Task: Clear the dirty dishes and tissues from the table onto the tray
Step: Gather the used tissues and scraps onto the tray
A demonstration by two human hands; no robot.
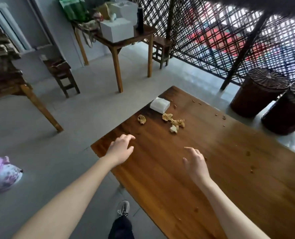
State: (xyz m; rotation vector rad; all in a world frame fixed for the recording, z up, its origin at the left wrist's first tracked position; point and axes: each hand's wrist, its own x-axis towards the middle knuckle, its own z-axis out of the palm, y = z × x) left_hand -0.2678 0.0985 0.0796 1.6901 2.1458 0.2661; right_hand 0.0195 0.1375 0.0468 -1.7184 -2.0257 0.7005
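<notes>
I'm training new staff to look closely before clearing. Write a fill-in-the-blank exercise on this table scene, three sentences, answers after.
1. The tissue pack near the far corner of the table is ____ in colour.
2. ____ wicker baskets stand on the floor beside the table.
3. In the picture, one crumpled tissue lies apart, to the ____ of the clustered ones.

Missing words: white; Two; left.
</notes>
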